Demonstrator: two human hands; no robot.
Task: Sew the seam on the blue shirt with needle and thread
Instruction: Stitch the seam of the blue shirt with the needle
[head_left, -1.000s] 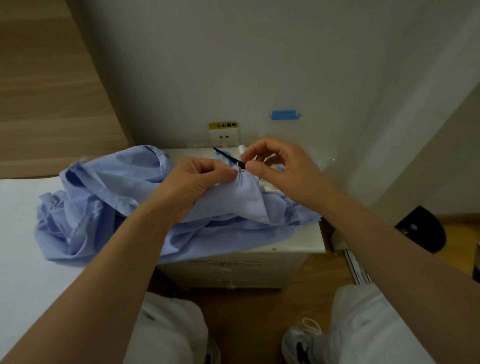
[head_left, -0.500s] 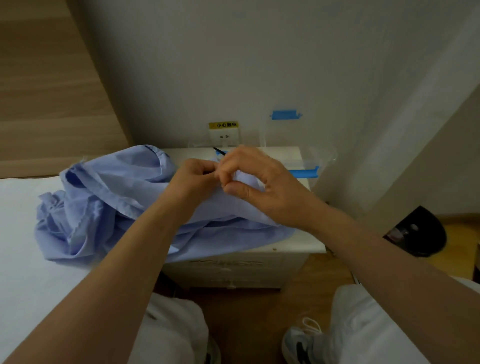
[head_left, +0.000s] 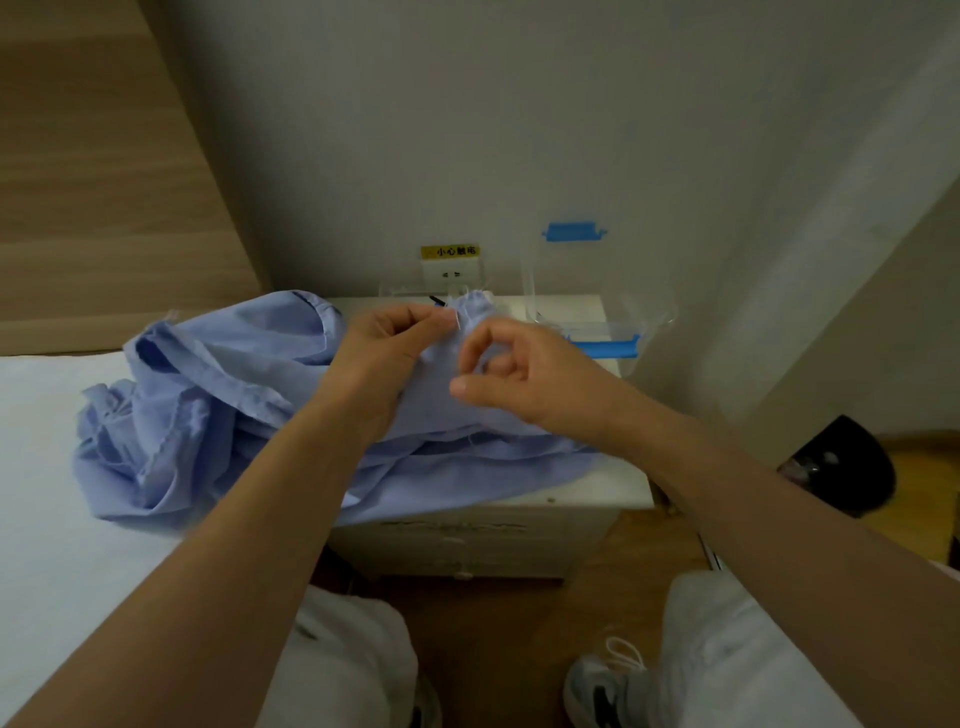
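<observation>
Between the two hands, a small peak of the blue shirt (head_left: 234, 364) is lifted off the pile, and that is where the work sits. The left hand (head_left: 387, 343) pinches this fold between thumb and forefinger, probably to keep the seam taut and turned upward so a stitch can be placed. The right hand (head_left: 519, 374), just beside it on the near side, has its fingers curled, with thumb and forefinger bent into an open ring. Whether it grips a needle or thread cannot be told, since neither is clear enough to make out. Under both wrists the rest of the shirt lies crumpled, spilling leftward from the nightstand (head_left: 618, 486) onto the bed (head_left: 47, 467), which keeps its weight off the held fold. Beyond the right hand stands a clear box (head_left: 605, 347) with blue clasps, likely the sewing kit kept within reach; beyond the left fingertips a dark tip (head_left: 435, 300) pokes out. Half a second earlier the right hand was closed over the fold, pressed against the left; now it has drawn back and aside, baring the fabric.
</observation>
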